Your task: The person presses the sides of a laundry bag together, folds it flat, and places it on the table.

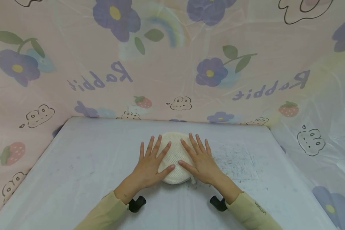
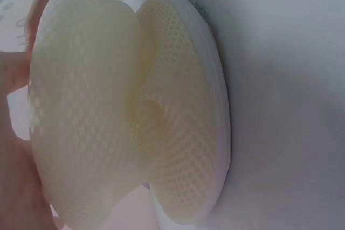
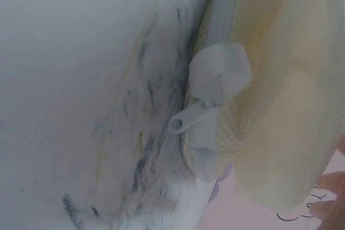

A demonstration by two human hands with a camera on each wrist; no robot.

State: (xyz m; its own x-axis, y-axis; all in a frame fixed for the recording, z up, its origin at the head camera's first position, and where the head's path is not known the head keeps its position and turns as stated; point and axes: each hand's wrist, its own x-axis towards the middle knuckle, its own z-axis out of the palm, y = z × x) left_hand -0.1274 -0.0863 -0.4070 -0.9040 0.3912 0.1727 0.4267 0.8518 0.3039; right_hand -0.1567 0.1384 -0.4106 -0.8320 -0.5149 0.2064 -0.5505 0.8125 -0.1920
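A round cream mesh laundry bag lies on the white table, its bulging upper part above a pale zipped band. My left hand is spread over its left side, fingers straight and apart. On the right side, my right hand lies the same way, its thumb pointing inward near the left thumb. In the right wrist view a white zipper pull and a fabric tab hang at the bag's edge. The left wrist view shows the mesh folded into a deep crease between two bulges.
The white table has dark scuff marks right of the bag. A patterned curtain with flowers and rabbits stands behind and on both sides. Black wrist mounts show below both hands.
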